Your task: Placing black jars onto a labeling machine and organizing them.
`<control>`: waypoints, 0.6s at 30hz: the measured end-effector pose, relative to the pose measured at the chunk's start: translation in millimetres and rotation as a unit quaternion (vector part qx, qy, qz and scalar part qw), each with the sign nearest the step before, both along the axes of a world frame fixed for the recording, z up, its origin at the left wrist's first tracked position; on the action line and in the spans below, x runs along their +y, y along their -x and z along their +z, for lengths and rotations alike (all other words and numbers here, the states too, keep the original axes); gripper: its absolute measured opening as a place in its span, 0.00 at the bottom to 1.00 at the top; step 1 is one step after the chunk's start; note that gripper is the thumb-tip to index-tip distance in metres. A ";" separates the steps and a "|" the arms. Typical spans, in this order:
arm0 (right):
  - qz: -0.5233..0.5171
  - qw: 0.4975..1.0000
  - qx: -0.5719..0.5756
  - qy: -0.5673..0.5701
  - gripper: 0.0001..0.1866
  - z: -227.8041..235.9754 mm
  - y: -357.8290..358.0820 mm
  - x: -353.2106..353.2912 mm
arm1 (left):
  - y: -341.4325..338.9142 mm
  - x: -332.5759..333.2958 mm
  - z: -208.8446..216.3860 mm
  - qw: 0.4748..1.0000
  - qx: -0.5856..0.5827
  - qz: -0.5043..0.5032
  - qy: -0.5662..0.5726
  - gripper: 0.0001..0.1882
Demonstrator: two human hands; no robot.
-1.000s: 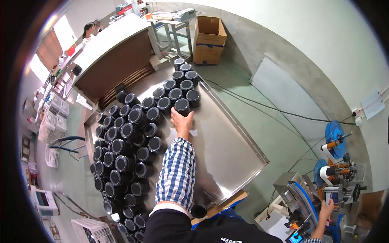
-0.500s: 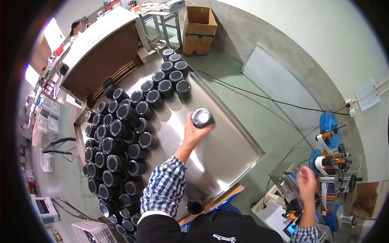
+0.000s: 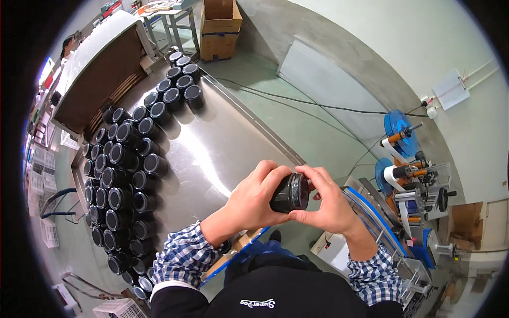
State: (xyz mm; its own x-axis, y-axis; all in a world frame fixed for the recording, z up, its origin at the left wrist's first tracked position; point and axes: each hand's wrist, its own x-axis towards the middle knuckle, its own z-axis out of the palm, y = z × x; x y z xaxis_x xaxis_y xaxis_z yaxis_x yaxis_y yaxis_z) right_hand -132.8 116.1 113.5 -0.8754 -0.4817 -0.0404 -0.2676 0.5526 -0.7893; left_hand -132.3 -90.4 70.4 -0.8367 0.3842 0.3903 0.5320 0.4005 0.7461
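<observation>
A black jar with a black lid (image 3: 290, 193) is held in the air between my two hands, tipped on its side with its lid toward the right. My left hand (image 3: 253, 197) is closed around the base end. At the lid end, my right hand (image 3: 331, 205) grips with its thumb below and its fingers above. Many similar black jars (image 3: 155, 165) stand packed on the left part of a steel table (image 3: 212, 143), to the left of my hands.
At the right stands a labelling machine with blue reels (image 3: 401, 132) and rollers. A raised metal edge (image 3: 249, 115) borders the table. A cardboard box (image 3: 220, 37) stands at the back, and black cables (image 3: 318, 106) run across the floor and wall. White crates (image 3: 46, 177) lie far left.
My left hand has brought the jar from over the table toward my body and tipped it. My right hand has come over from the machine and taken hold of it. The view has shifted rightward.
</observation>
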 end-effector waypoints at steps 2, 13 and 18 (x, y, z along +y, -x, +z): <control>-0.013 0.999 -0.024 0.033 0.43 -0.4 -11.1 10.3 | -7.0 7.2 1.1 0.999 0.007 -0.020 -0.024 0.44; 0.031 0.987 0.116 0.111 0.46 -7.7 -53.7 56.7 | -35.7 31.5 2.8 0.796 -0.461 -0.216 -0.327 0.47; 0.060 0.978 0.175 0.092 0.47 0.7 -59.6 64.2 | -48.2 41.2 -1.6 0.851 -0.347 -0.216 -0.331 0.52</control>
State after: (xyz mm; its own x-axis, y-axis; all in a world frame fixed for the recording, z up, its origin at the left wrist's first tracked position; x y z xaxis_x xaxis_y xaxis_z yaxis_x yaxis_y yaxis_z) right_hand -73.1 180.4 114.2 -0.7566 -0.5528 0.3492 -0.5941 0.3582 -0.7202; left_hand -84.0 -49.3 68.8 -0.7911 0.6015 0.1111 -0.1367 -0.3509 0.9264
